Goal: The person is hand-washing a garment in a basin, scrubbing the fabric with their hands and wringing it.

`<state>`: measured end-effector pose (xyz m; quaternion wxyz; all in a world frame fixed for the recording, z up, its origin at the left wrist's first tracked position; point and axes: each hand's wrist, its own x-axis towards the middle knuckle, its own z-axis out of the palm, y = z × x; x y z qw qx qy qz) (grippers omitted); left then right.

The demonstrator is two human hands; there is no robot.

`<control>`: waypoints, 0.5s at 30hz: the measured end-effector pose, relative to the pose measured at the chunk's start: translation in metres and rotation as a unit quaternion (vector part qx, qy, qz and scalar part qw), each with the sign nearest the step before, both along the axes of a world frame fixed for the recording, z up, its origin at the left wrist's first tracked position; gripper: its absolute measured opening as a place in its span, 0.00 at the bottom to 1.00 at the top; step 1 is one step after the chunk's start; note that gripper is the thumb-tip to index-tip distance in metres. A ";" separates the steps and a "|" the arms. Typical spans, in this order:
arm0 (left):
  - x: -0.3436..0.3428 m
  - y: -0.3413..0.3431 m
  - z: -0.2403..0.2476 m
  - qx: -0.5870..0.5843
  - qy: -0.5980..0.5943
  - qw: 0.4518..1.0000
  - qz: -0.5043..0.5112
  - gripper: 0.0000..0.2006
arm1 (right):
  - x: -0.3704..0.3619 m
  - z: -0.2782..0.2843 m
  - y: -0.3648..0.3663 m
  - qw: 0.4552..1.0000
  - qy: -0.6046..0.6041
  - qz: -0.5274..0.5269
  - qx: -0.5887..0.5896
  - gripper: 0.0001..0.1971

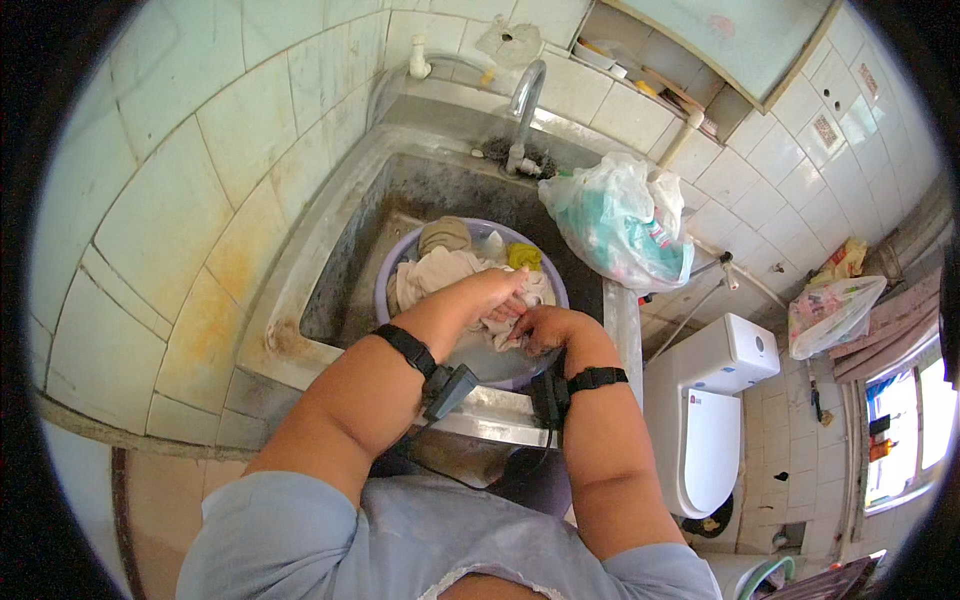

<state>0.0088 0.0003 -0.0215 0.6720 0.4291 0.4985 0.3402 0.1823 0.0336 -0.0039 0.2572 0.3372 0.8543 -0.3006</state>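
Note:
A round purple basin (383, 290) with water in it sits in the sink, holding wet laundry. Pale beige cloth (440, 272) lies across the middle of the basin. My left hand (497, 290) is on this cloth, its fingers bent into a fold. Close against it, my right hand (550, 325) has its fingers curled round the near right part of the same cloth. Partly hidden fingertips meet between the hands. Behind them lie a brownish bundled cloth (445, 235) and a yellow cloth (524, 257).
The worn sink (340, 250) has a curved metal faucet (528, 100) at its back. A stuffed plastic bag (620, 220) sits on its right rim. To the right stands a white toilet (712, 440). Straps with small devices (450, 392) circle both my forearms, joined by a cable.

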 end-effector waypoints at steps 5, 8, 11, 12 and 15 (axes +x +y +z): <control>-0.002 0.001 -0.003 -0.082 0.022 0.995 -0.052 0.29 | -0.004 -0.004 0.000 0.997 -0.033 0.063 -0.036 0.32; 0.001 0.002 0.000 -0.071 0.036 0.995 -0.058 0.29 | -0.004 -0.016 0.009 0.994 -0.063 0.076 -0.053 0.31; -0.001 0.003 -0.001 -0.078 0.048 0.995 -0.049 0.28 | -0.010 -0.016 0.006 0.988 -0.082 0.117 -0.057 0.29; 0.000 0.003 -0.001 -0.076 0.047 0.995 -0.048 0.28 | -0.010 -0.013 0.004 0.986 -0.091 0.126 -0.052 0.27; 0.003 0.003 -0.002 -0.072 0.048 0.996 -0.037 0.27 | -0.008 -0.014 0.002 0.990 -0.078 0.113 -0.026 0.24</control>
